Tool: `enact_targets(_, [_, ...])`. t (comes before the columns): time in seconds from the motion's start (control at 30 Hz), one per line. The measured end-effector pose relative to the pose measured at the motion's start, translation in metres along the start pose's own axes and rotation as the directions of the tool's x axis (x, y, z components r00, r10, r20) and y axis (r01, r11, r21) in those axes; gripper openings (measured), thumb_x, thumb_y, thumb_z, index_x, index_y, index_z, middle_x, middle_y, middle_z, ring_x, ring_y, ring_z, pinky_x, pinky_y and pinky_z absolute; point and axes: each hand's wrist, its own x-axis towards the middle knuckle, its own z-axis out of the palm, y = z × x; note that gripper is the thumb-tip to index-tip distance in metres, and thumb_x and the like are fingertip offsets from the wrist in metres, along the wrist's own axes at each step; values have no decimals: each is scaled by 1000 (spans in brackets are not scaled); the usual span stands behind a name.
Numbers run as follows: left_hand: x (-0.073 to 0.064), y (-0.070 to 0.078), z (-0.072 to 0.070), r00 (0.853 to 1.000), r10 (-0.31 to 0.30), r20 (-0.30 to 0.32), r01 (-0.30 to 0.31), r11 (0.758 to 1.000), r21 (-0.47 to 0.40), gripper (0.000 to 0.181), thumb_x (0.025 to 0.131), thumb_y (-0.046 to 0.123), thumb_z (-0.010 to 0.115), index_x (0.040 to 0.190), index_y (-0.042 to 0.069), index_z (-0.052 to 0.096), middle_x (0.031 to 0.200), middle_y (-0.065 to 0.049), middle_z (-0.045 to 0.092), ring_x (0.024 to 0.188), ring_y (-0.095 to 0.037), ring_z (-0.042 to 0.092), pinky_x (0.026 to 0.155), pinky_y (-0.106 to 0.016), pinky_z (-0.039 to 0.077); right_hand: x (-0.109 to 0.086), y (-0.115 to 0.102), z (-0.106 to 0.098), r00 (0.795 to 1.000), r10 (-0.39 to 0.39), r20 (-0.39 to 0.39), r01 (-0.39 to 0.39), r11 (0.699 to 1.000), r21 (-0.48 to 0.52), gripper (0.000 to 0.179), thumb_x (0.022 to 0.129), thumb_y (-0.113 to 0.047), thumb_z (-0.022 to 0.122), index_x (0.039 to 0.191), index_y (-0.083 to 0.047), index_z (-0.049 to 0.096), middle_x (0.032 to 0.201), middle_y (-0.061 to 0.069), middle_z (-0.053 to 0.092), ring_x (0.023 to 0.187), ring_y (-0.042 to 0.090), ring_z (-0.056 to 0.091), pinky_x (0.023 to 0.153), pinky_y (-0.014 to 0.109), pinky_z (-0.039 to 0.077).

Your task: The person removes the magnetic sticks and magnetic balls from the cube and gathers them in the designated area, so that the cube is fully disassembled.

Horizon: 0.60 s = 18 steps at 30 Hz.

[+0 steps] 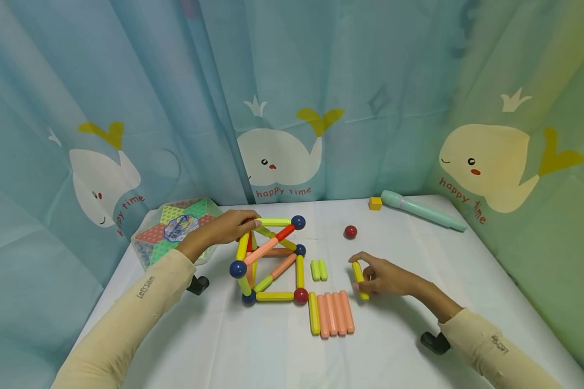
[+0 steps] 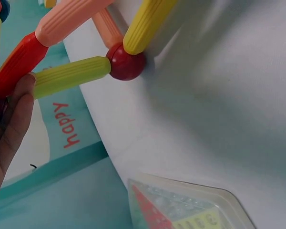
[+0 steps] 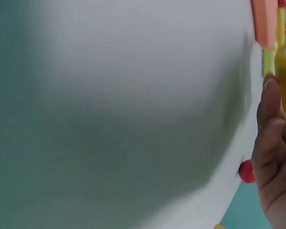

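Left of the table's middle stands a box-shaped frame of magnetic rods and balls (image 1: 274,296), with yellow, green, salmon and red rods. My left hand (image 1: 233,224) grips its upper back-left corner. In the left wrist view the fingers lie around a dark ball there, beside a red rod (image 2: 20,66) and a green rod (image 2: 74,76). To the right of the frame, my right hand (image 1: 384,275) pinches a yellow magnetic rod (image 1: 358,274) between thumb and fingers, above the table. Its lower end points toward the table front.
Between frame and right hand lie two short green rods (image 1: 319,270), a yellow rod (image 1: 313,313) and several salmon rods (image 1: 332,314). Behind them sit a red ball (image 1: 350,232), a yellow cube (image 1: 375,203) and a teal tube (image 1: 423,212). A clear case (image 1: 146,249) stands back left.
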Motion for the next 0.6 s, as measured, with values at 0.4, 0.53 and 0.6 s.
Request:
enact_targets(0.4, [1,-1,0,1000,13,-4,-13,1000,-18,26,108,26,48,120,8,62,85,-5,58,64,-16,51,62,-27,48,-23,-3,25,989,73,128,-53,987,-154,65,85,-36,80,135,-13,45,81,-3,64,71,12,56,64,26,45])
enact_targets(0.53, [0,-1,1,1000,8,-1,-8,1000,-17,26,108,27,48,120,8,62,87,-5,58,65,-16,52,62,-27,49,-25,-4,25,990,22,143,3,985,-174,72,82,-36,83,138,-11,44,79,-7,61,73,9,55,68,25,44])
enact_targets(0.6, [0,-1,1,1000,9,-1,-9,1000,-12,26,108,27,48,120,8,62,88,-5,59,65,-16,52,62,-27,49,-25,-4,25,991,2,135,21,985,-169,73,83,-35,82,138,-8,44,79,-8,61,74,7,54,69,25,44])
